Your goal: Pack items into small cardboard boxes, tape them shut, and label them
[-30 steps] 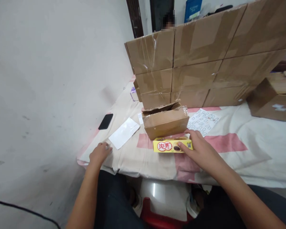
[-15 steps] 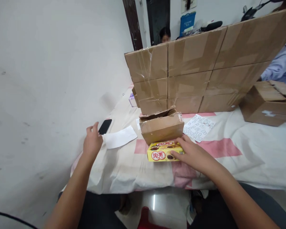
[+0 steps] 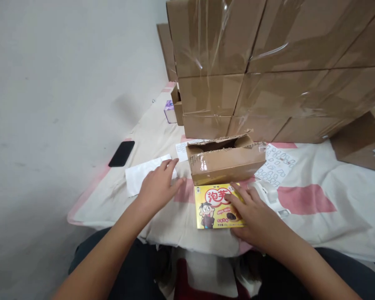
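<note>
A yellow snack box (image 3: 214, 206) with red characters and a cartoon figure lies face up on the cloth-covered table (image 3: 318, 216), just in front of a small opened cardboard carton (image 3: 226, 160). My right hand (image 3: 253, 214) rests on the box's right half, fingers spread across it. My left hand (image 3: 158, 187) lies over the right end of a white paper sheet (image 3: 137, 177), fingers extended and apart, nothing gripped.
A tall wall of taped cardboard cartons (image 3: 262, 62) fills the back. A black phone (image 3: 121, 153) lies at the table's left edge. A printed sheet (image 3: 276, 164) lies right of the small carton. Another carton (image 3: 362, 141) stands at far right.
The snack box has been laid flat, face up. My left hand moved right from near the phone onto the white paper. The view has moved closer to the cartons.
</note>
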Available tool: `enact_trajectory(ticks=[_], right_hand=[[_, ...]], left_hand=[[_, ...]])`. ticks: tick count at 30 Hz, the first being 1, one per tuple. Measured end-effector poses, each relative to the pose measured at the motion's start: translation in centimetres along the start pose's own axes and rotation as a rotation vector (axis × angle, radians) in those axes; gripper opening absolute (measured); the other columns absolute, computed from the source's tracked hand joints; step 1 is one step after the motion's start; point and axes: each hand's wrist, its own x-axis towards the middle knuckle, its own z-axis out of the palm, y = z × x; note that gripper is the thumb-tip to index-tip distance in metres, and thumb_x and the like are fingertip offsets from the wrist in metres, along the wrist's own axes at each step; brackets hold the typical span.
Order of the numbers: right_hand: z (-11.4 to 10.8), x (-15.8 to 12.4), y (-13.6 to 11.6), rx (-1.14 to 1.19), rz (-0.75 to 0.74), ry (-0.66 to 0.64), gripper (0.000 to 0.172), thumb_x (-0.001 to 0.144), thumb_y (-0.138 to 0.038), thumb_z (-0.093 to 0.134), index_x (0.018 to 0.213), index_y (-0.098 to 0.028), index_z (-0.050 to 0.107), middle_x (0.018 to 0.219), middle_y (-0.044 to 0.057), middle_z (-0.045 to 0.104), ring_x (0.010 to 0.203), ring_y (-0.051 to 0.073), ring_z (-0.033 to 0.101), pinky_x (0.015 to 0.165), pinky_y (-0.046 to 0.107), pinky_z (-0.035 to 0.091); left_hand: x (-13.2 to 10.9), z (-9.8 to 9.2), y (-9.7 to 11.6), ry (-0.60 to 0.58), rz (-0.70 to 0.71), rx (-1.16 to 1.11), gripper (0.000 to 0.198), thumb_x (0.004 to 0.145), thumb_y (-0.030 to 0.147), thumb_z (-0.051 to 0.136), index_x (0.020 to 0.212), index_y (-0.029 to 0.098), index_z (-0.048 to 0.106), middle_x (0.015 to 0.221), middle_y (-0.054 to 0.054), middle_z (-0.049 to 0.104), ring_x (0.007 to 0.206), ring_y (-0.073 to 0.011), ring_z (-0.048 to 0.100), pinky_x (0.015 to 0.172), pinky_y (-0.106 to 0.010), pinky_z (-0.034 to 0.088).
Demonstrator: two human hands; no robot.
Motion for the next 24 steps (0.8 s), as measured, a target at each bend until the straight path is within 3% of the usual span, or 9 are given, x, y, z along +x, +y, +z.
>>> enact_trajectory(ticks=[2, 6, 9, 12, 15, 18, 21, 24], right_hand=[[0.8, 0.7, 0.2, -0.035, -0.056, 0.033, 0.083, 0.066, -0.021, 0.066, 0.147, -0.02, 0.05, 0.163, 0.014, 0.032, 0.139, 0.046, 0.036, 0.11, 0.061, 0.037], [1.8, 1.3, 0.6, -0.065, -0.123, 0.069, 0.09, 0.068, -0.029, 0.07, 0.153, -0.024, 0.043, 0.166, 0.013, 0.027, 0.148, 0.049, 0.022, 0.112, 0.069, 0.03], [2.5, 1.5, -0.2, -0.109, -0.146, 0.124, 0.093, 0.065, -0.037, 0.076, 0.152, -0.023, 0.045, 0.164, 0.019, 0.029, 0.149, 0.05, 0.022, 0.112, 0.069, 0.028], [3.2, 1.7, -2.1, -0.163, -0.117, 0.19, 0.098, 0.065, -0.045, 0.079, 0.152, -0.017, 0.044, 0.162, 0.026, 0.029, 0.148, 0.052, 0.023, 0.112, 0.071, 0.027], [3.9, 1.7, -4.0, -0.225, -0.122, 0.225, 0.092, 0.069, -0.047, 0.078, 0.15, -0.017, 0.046, 0.159, 0.025, 0.036, 0.144, 0.055, 0.029, 0.107, 0.075, 0.031], [4.1, 1.6, -5.0, -0.242, -0.261, 0.322, 0.069, 0.079, -0.045, 0.07, 0.14, -0.015, 0.057, 0.145, 0.022, 0.055, 0.131, 0.051, 0.05, 0.101, 0.07, 0.044], [3.3, 1.4, -5.5, -0.189, -0.451, 0.514, 0.054, 0.087, -0.045, 0.061, 0.125, -0.008, 0.065, 0.124, 0.022, 0.069, 0.112, 0.039, 0.067, 0.093, 0.054, 0.057], [1.7, 1.0, -5.8, -0.093, -0.599, 0.677, 0.053, 0.086, -0.048, 0.062, 0.12, -0.008, 0.065, 0.107, 0.019, 0.075, 0.096, 0.031, 0.073, 0.078, 0.042, 0.063]], left_hand=[[-0.5, 1.2, 0.4, 0.067, 0.103, -0.075, 0.069, 0.093, 0.052, 0.057, 0.151, 0.021, 0.036, 0.148, -0.016, 0.052, 0.12, -0.035, 0.063, 0.088, -0.043, 0.057], [-1.0, 2.3, 0.2, 0.131, 0.24, -0.192, 0.076, 0.094, 0.053, 0.057, 0.156, 0.024, 0.024, 0.156, -0.014, 0.043, 0.136, -0.0338, 0.051, 0.105, -0.048, 0.051], [-0.2, 2.1, 0.4, 0.214, 0.321, -0.294, 0.071, 0.095, 0.052, 0.056, 0.155, 0.027, 0.028, 0.157, -0.009, 0.043, 0.142, -0.0309, 0.044, 0.116, -0.052, 0.043], [1.2, 2.1, 1.3, 0.244, 0.292, -0.492, 0.06, 0.094, 0.05, 0.061, 0.147, 0.027, 0.043, 0.154, -0.006, 0.048, 0.143, -0.0292, 0.041, 0.118, -0.053, 0.041], [2.1, 2.3, 2.1, 0.195, 0.257, -0.707, 0.027, 0.092, 0.042, 0.063, 0.111, 0.023, 0.066, 0.155, -0.006, 0.046, 0.14, -0.0286, 0.044, 0.113, -0.052, 0.047], [2.2, 2.4, 2.7, 0.181, 0.301, -0.727, 0.016, 0.09, 0.031, 0.063, 0.08, 0.019, 0.066, 0.153, -0.005, 0.045, 0.137, -0.0293, 0.045, 0.113, -0.055, 0.046], [1.9, 1.8, 3.1, 0.185, 0.386, -0.627, 0.007, 0.087, 0.021, 0.063, 0.081, 0.02, 0.067, 0.146, -0.004, 0.051, 0.13, -0.029, 0.048, 0.111, -0.055, 0.046], [1.4, 1.0, 3.5, 0.145, 0.44, -0.479, 0.01, 0.087, 0.02, 0.063, 0.094, 0.02, 0.07, 0.14, -0.005, 0.055, 0.121, -0.0287, 0.052, 0.107, -0.052, 0.05]])
